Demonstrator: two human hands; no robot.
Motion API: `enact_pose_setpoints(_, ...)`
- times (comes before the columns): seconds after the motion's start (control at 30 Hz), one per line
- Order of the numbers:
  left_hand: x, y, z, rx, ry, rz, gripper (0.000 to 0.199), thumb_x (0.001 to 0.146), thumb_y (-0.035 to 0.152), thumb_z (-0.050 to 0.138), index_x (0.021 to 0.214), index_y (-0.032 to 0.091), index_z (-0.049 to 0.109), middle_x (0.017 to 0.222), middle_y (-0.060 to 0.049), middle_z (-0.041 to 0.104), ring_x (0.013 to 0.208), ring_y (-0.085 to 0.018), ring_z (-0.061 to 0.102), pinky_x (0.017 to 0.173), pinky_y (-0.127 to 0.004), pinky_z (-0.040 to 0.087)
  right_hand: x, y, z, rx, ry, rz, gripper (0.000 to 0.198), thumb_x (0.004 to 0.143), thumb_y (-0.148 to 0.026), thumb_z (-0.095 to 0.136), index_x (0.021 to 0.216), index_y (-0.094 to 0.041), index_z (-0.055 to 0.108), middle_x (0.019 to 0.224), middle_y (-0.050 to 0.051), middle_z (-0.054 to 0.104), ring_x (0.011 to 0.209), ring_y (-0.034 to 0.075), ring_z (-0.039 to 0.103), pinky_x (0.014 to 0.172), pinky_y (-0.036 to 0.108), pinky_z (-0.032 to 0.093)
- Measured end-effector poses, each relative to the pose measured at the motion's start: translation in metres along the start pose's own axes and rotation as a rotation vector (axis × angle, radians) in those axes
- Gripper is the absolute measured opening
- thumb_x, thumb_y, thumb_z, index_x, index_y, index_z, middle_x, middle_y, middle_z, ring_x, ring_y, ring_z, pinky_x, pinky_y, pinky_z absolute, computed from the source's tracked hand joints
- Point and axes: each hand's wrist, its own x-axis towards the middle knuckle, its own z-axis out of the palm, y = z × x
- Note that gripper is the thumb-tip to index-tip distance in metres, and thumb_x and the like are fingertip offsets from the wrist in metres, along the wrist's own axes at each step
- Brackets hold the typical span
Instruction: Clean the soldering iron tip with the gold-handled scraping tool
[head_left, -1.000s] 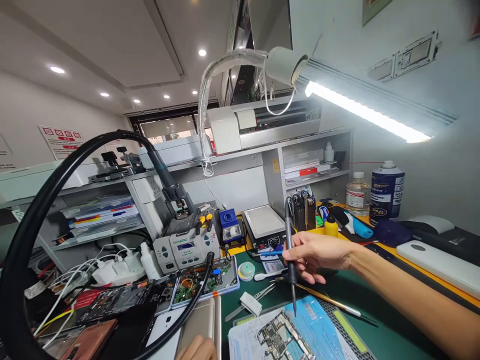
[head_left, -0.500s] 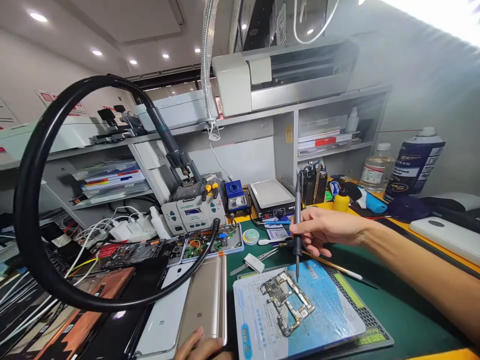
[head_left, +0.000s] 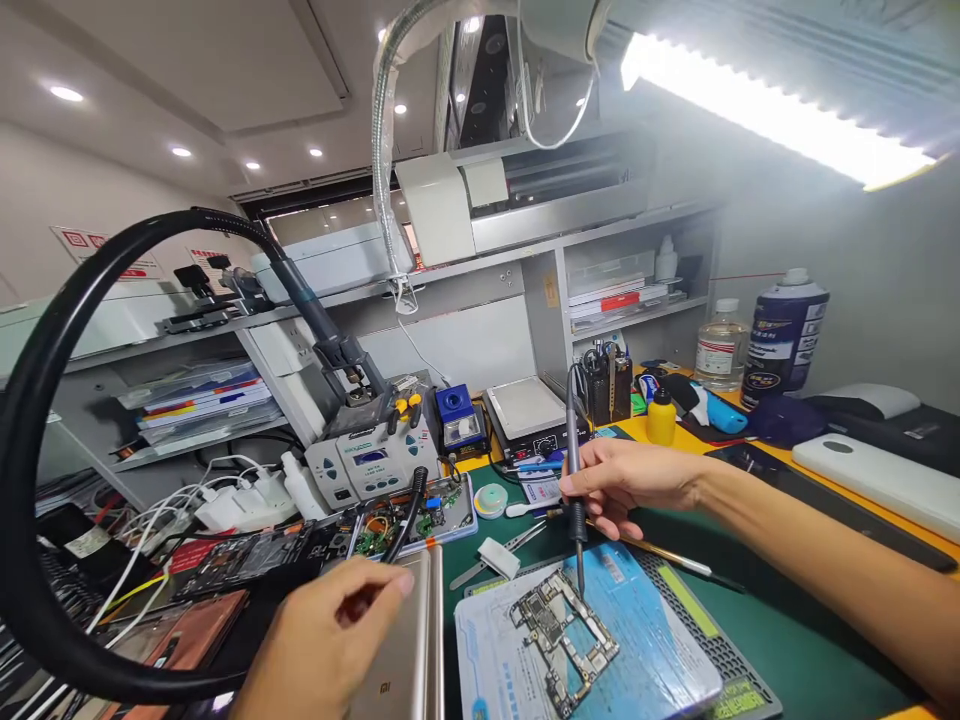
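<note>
My right hand (head_left: 619, 480) is closed round a soldering iron (head_left: 574, 470), held almost upright. Its metal tip points down at the upper right edge of a phone logic board (head_left: 559, 620); whether they touch I cannot tell. Under the board is a blue-and-white pad (head_left: 652, 630), which rests on a patterned mat (head_left: 739, 665). My left hand (head_left: 322, 635) is raised over a gold phone (head_left: 401, 650), fingers curled towards the thumb, nothing visible in its hollow. A brush-like tool (head_left: 667, 555) with a gold shaft lies beyond the pad.
At left, a thick black hose (head_left: 30, 420) loops from a rework station (head_left: 371, 455). Tweezers (head_left: 529, 535), a solder wick reel (head_left: 491, 500) and a tray of circuit boards (head_left: 450, 510) lie behind the pad. A yellow bottle (head_left: 661, 418) and spray can (head_left: 784, 345) stand at right.
My left hand has risen from the gold phone at the bottom edge into fuller view. The iron stays in my right hand, its tip nearer the board's edge. The view has tilted up slightly.
</note>
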Motion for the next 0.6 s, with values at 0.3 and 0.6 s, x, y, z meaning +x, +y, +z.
enact_pose_setpoints(0.3,0.110,0.032,0.021,0.196,-0.265,-0.029,0.038,0.089,0.046,0.049,0.096,0.011,0.061,0.094,-0.001,0.062,0.088,-0.018,0.062,0.076,-0.032,0.052,0.000,0.000,-0.006,0.006,-0.019,-0.018,0.034,0.080,-0.037,0.068,0.061,-0.011,0.058,0.051,-0.003,0.055,0.041,0.010,0.059,0.032,0.016,0.046)
enact_pose_setpoints(0.6,0.087,0.088,0.005,-0.002,-0.326,0.179,0.044,0.089,0.054,0.044,0.096,0.014,0.061,0.085,-0.001,0.064,0.076,-0.012,0.060,0.072,-0.030,0.050,-0.012,-0.016,-0.008,-0.004,0.011,-0.054,0.041,0.078,-0.041,0.071,0.054,-0.012,0.056,0.046,-0.002,0.055,0.042,0.013,0.061,0.031,0.018,0.047)
